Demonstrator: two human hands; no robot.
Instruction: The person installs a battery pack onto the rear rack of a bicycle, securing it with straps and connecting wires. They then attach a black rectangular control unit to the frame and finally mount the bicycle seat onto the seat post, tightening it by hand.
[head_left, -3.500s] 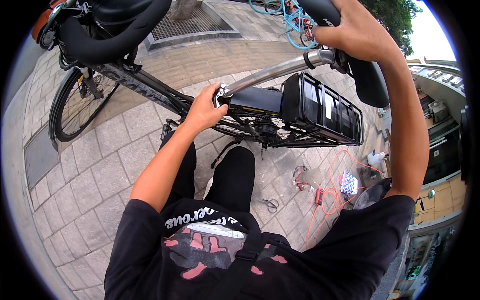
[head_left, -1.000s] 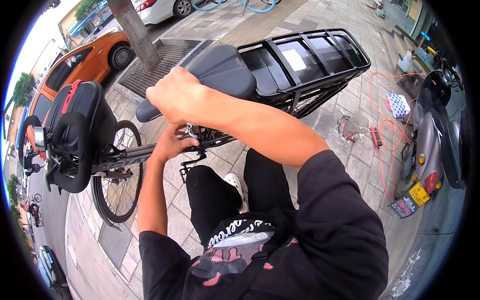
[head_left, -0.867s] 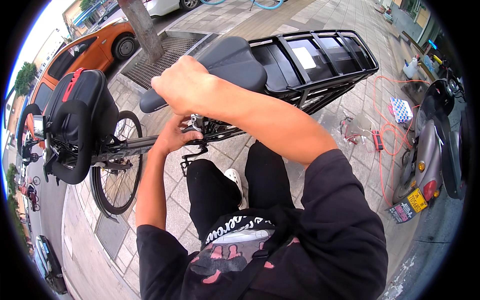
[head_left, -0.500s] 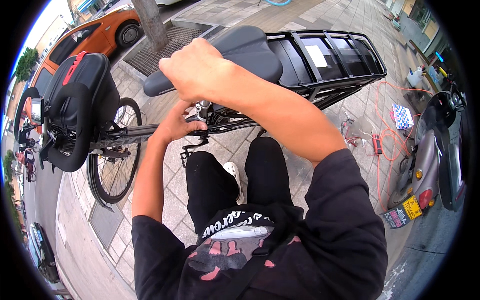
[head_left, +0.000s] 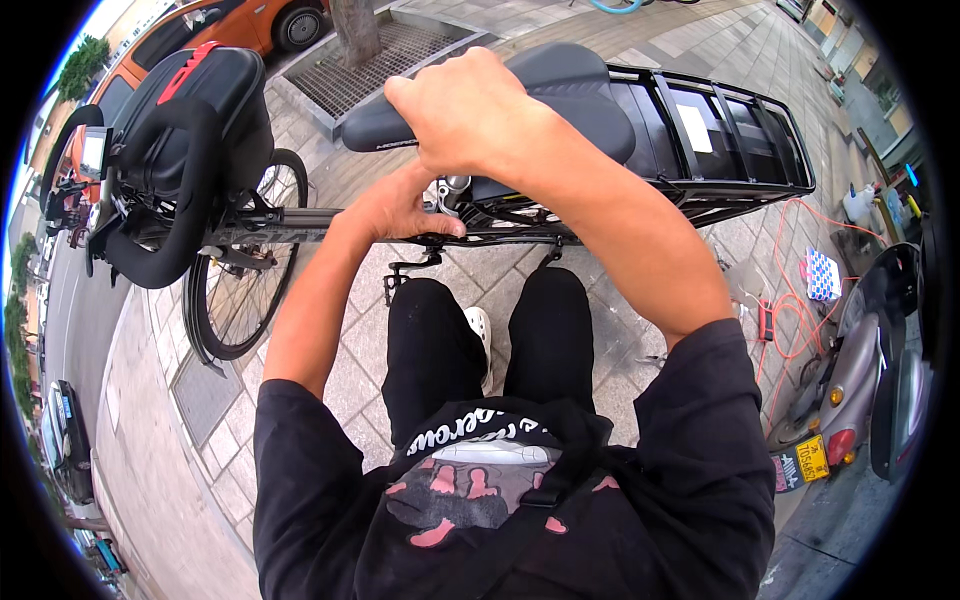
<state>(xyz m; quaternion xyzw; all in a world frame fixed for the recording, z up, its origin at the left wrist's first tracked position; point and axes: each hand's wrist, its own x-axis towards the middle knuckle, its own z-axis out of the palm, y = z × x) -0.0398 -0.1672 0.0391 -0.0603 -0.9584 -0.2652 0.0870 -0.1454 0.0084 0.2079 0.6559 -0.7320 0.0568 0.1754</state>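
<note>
A black bicycle stands crosswise in front of me, its handlebar (head_left: 195,190) to the left and its rear rack (head_left: 700,125) to the right. My right hand (head_left: 470,110) is closed over the narrow front of the black saddle (head_left: 580,100); its fingertips are hidden. Just below, my left hand (head_left: 400,207) is wrapped around the bicycle frame (head_left: 320,226) at the silver seat clamp (head_left: 455,190). Its thumb lies along the near side, and the other fingers are mostly hidden. The two hands overlap at the right hand's lower edge.
A black bag (head_left: 205,125) with a red strip sits behind the handlebar. The pedal (head_left: 395,285) is close to my knees. On the right are an orange cable (head_left: 790,300), a checkered box (head_left: 823,275) and a parked scooter (head_left: 860,370). A tree grate (head_left: 370,70) lies beyond the bicycle.
The bicycle and both hands appear farther right in the view, along with the surroundings. Both hands keep their places at the saddle and the seat clamp.
</note>
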